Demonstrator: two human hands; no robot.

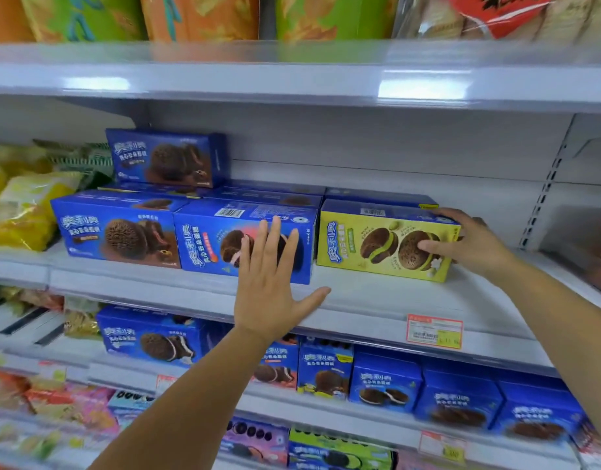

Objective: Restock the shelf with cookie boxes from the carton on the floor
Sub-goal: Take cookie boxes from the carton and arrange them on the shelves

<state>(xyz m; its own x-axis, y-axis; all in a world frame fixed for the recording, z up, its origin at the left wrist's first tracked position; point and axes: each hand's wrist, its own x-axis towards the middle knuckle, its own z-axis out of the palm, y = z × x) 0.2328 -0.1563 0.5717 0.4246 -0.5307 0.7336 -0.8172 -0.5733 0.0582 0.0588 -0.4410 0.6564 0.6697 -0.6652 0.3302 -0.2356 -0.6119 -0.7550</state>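
Right hand [475,244] grips green box [357,247] on shelf [360,300].
Left hand [268,290]: fingers [274,240] straight and spread, in front of blue box [204,245].

Shop, stocked shelves [360,300], price tag [434,331]

Yellow-green cookie box [367,245] with blue top; neighbouring boxes [204,245] blue; shelf [377,300] white.

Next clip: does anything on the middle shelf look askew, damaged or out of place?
Mildly. One blue box stands alone atop the others at back left, the only second layer. The yellow-green box, gripped by the right hand, looks slightly turned against the neighbouring pink-cream box. No damage shows.
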